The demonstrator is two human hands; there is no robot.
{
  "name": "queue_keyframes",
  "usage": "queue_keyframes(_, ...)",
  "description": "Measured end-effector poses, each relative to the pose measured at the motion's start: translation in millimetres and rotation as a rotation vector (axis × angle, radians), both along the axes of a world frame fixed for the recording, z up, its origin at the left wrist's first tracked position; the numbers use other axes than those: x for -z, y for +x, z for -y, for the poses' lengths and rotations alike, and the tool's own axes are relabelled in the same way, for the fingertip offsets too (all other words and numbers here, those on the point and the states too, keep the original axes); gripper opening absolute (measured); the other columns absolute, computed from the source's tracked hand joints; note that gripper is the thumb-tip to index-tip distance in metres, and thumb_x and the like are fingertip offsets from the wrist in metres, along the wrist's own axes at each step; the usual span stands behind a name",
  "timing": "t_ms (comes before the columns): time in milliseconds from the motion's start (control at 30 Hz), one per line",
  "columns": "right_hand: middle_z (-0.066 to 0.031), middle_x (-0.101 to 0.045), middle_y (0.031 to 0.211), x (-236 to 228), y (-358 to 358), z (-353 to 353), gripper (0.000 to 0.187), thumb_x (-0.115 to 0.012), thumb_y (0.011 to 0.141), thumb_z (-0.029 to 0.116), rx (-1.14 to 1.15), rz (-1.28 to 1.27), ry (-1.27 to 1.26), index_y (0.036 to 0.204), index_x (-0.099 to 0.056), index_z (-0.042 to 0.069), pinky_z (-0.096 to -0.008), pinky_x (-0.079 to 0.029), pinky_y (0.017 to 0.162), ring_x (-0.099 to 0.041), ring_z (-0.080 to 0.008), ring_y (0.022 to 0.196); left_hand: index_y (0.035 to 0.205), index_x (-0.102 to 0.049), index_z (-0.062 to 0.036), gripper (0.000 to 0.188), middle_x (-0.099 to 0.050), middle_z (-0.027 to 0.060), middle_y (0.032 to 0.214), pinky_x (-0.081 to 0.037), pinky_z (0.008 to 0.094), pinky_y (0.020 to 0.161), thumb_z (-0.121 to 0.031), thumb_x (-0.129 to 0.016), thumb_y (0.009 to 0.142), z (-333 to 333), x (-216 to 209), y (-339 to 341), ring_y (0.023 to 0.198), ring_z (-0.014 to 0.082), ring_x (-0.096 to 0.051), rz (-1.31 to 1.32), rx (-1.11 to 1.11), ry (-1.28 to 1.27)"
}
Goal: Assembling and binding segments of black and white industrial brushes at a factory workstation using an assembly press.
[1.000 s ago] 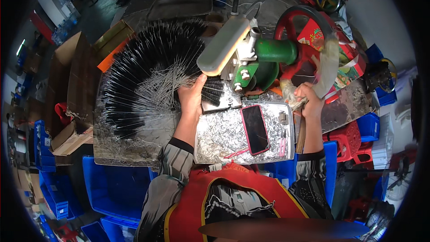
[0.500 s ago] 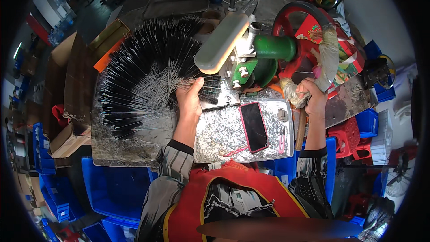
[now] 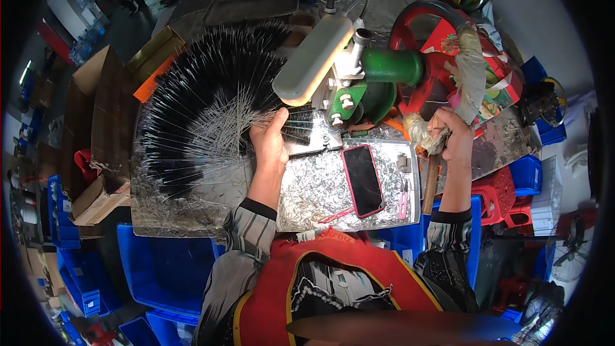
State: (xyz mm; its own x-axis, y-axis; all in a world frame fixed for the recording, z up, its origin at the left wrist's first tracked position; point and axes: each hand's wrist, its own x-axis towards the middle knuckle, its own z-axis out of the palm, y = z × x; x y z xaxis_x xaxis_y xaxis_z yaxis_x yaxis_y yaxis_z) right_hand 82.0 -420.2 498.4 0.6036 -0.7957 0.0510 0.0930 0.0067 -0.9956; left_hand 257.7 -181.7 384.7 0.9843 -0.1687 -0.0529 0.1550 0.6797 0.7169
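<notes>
My left hand (image 3: 270, 141) is closed on a small bunch of thin wire brushes (image 3: 298, 127), its thumb on top. Their dark bristled ends lie on the metal plate beneath the green hand-wheel press (image 3: 391, 67). Left of that hand spreads a large fan of black-bristled wire brushes (image 3: 192, 96), bare wire stems crossing in the middle. My right hand (image 3: 453, 134) has its fingers curled round the wrapped handle (image 3: 424, 136) by the press's red wheel (image 3: 416, 25). A wooden stick (image 3: 431, 186) hangs below it. A white lamp (image 3: 314, 64) hides part of the press head.
A shiny metal tray (image 3: 307, 195) in front of the press holds a phone (image 3: 363, 181) and pink-handled snips (image 3: 403, 205). Cardboard boxes (image 3: 106, 109) stand at the left edge. Blue bins (image 3: 163, 269) sit below the table, red stools (image 3: 493, 195) at the right.
My right hand has shifted slightly right and up at the wrapped handle. The lamp and press head have moved slightly up and left. My left hand stays nearly still. A background person has moved.
</notes>
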Motion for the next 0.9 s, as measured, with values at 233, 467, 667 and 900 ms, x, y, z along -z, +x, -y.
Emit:
queue_keyframes(233, -0.0092, -0.045, 0.049, 8.1, -2.1, -1.4, 0.027, -0.051, 0.073, 0.007, -0.031, 0.049, -0.035, 0.048, -0.041, 0.003, -0.0296, -0.040, 0.054, -0.045, -0.0190, 0.047, 0.100, -0.055, 0.0021, 0.029, -0.059, 0.0080, 0.097, -0.043, 0.0265, 0.080, 0.007, -0.060, 0.072, 0.4, 0.3, -0.2, 0.085, 0.0138, -0.055, -0.013, 0.019, 0.004)
queue_keyframes(467, -0.0083, -0.042, 0.046, -7.6, -1.0, -2.4, 0.027, -0.052, 0.073, 0.009, 0.010, -0.021, -0.030, 0.049, -0.042, 0.004, -0.0296, -0.039, 0.053, -0.044, -0.0186, 0.045, 0.100, -0.055, 0.0019, 0.029, -0.059, 0.0079, 0.097, -0.043, 0.0266, 0.080, 0.007, -0.061, 0.072, 3.0, 3.4, 2.4, 0.085, 0.0141, -0.055, -0.006, 0.012, -0.019)
queue_keyframes(667, -0.0070, -0.040, 0.044, -23.8, 1.4, -4.4, 0.028, -0.053, 0.073, 0.009, -0.053, -0.048, -0.013, 0.049, -0.040, 0.005, -0.0301, -0.038, 0.049, -0.041, -0.0169, 0.040, 0.100, -0.055, 0.0018, 0.029, -0.059, 0.0078, 0.097, -0.043, 0.0266, 0.080, 0.007, -0.061, 0.072, 0.8, 8.1, 4.1, 0.085, 0.0142, -0.055, 0.013, 0.019, -0.003)
queue_keyframes(900, -0.0079, -0.053, 0.062, 63.9, 6.7, 5.6, 0.011, -0.055, 0.073, 0.005, -0.162, 0.355, -0.237, 0.064, -0.052, -0.001, -0.0245, -0.039, 0.046, -0.050, -0.0126, 0.053, 0.099, -0.053, 0.0026, 0.026, -0.059, 0.0092, 0.093, -0.048, 0.0269, 0.073, 0.007, -0.060, 0.074, 0.7, -0.7, 1.1, 0.079, 0.0153, -0.057, 0.014, 0.055, 0.076)
